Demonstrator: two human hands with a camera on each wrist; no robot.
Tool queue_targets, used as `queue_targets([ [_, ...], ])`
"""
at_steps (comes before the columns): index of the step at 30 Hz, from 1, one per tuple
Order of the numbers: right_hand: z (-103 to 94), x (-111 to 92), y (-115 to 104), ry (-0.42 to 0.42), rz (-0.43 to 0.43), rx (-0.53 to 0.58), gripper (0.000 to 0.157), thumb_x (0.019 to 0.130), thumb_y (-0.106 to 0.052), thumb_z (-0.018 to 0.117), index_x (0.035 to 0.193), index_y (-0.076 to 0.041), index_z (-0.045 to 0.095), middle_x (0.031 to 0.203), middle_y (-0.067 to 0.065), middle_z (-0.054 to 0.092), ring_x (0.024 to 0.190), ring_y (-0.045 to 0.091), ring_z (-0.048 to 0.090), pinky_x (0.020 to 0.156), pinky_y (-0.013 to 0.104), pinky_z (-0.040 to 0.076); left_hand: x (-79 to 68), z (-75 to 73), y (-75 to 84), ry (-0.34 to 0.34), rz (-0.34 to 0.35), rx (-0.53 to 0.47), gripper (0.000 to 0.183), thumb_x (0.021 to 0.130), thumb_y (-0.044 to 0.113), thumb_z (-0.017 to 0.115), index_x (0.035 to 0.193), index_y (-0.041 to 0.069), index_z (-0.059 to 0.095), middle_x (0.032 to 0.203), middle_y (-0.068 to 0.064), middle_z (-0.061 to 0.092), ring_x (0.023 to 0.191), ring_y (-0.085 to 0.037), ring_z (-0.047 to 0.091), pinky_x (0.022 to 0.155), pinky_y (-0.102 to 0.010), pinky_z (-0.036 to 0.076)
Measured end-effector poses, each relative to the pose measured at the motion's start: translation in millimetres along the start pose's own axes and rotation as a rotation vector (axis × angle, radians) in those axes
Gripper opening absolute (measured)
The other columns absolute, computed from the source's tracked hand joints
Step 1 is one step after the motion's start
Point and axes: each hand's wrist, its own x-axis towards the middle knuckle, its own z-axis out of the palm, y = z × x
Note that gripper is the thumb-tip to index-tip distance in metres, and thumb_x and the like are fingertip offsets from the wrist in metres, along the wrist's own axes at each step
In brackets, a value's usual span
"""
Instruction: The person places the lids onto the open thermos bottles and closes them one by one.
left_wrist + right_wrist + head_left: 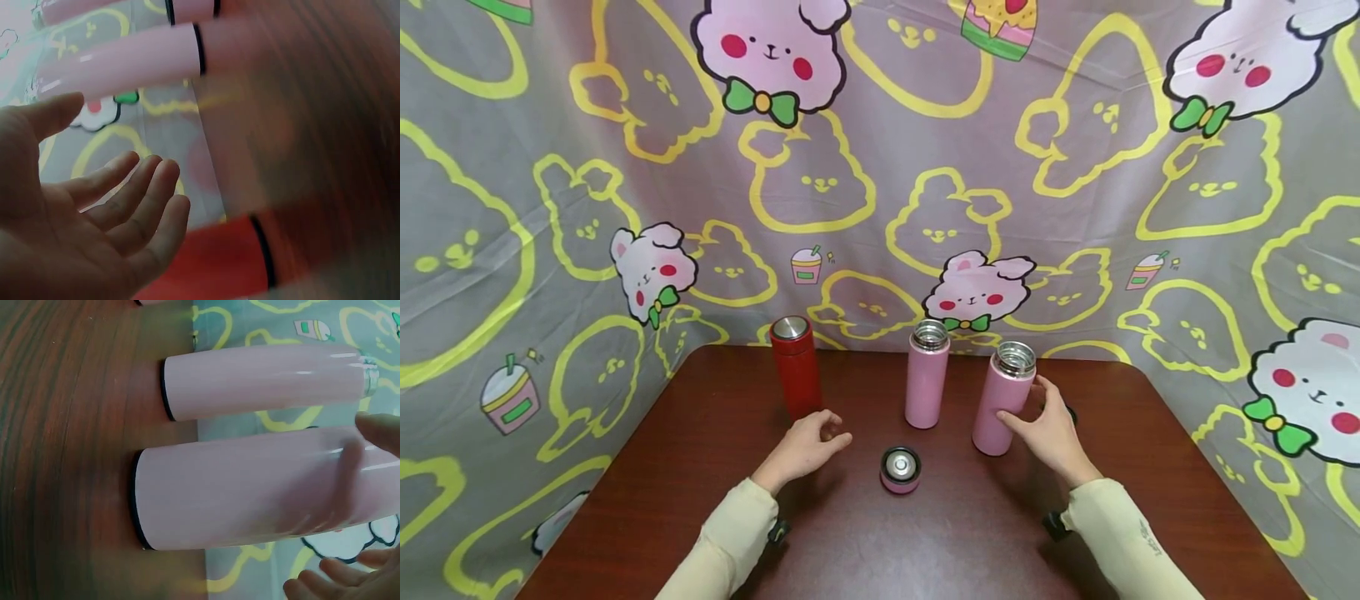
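Note:
My right hand [1051, 432] is beside the right-hand pink thermos bottle [1000, 408], which stands upright without a lid. In the right wrist view the thumb overlaps that bottle's upper part, while the fingers [337, 575] are spread below it with a gap. A second lidless pink thermos bottle [927, 383] stands to its left. Just in front of the red thermos bottle [797, 375], which has its steel-topped lid on, hovers my left hand [805, 450], holding nothing, fingers relaxed. A pink lid [900, 469] lies inner side up between the hands.
The dark brown wooden table [880, 542] meets a patterned cloth backdrop [865, 250] behind the bottles. Partly hidden behind my right hand is a small black-edged object [1071, 413]. A dark wrist camera [1057, 525] sits at the right sleeve.

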Motion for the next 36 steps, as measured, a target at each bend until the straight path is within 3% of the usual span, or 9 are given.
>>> queue_targets([
  [6,9.6,6,7,-0.007,0.003,0.092,0.105,0.076,-0.045,0.077,0.146,0.0,0.014,0.141,0.025,0.033,0.129,0.039,0.034,0.102,0.056,0.03,10.4,27.8,19.0,-0.161,0.005,0.007,0.064,0.088,0.048,0.059,0.125,-0.004,0.051,0.11,-0.017,0.059,0.099,-0.028,0.058,0.083,-0.044,0.047],
  [14,20.6,12,9,-0.005,-0.022,0.063,0.09,0.077,-0.044,0.076,0.138,-0.001,0.027,0.128,0.022,0.046,0.114,0.037,0.048,0.093,0.053,0.04,16.8,56.5,40.5,-0.285,0.021,0.07,0.085,0.076,0.056,0.07,0.133,-0.002,0.045,0.122,-0.017,0.054,0.111,-0.028,0.052,0.092,-0.043,0.044],
  [19,26.4,15,8,0.009,-0.039,0.064,0.082,0.076,-0.039,0.078,0.132,0.0,0.033,0.123,0.021,0.05,0.111,0.036,0.052,0.09,0.052,0.042,18.7,68.7,46.3,-0.287,0.054,0.139,0.089,0.069,0.053,0.077,0.131,-0.003,0.046,0.122,-0.016,0.054,0.114,-0.028,0.051,0.094,-0.04,0.043],
  [27,29.8,16,8,0.033,-0.015,0.082,0.08,0.075,-0.038,0.08,0.129,-0.001,0.035,0.121,0.021,0.052,0.109,0.036,0.053,0.09,0.051,0.043,22.1,79.2,47.5,-0.285,0.11,0.273,0.079,0.062,0.043,0.085,0.119,0.0,0.052,0.102,-0.008,0.055,0.098,-0.025,0.055,0.084,-0.034,0.046],
  [36,27.8,15,9,0.027,-0.013,0.11,0.081,0.075,-0.042,0.079,0.13,-0.001,0.035,0.122,0.02,0.051,0.11,0.036,0.052,0.09,0.052,0.043,21.1,80.9,47.6,-0.255,0.116,0.276,0.059,0.058,0.033,0.088,0.099,0.007,0.055,0.087,-0.001,0.051,0.084,-0.02,0.053,0.074,-0.029,0.046],
])
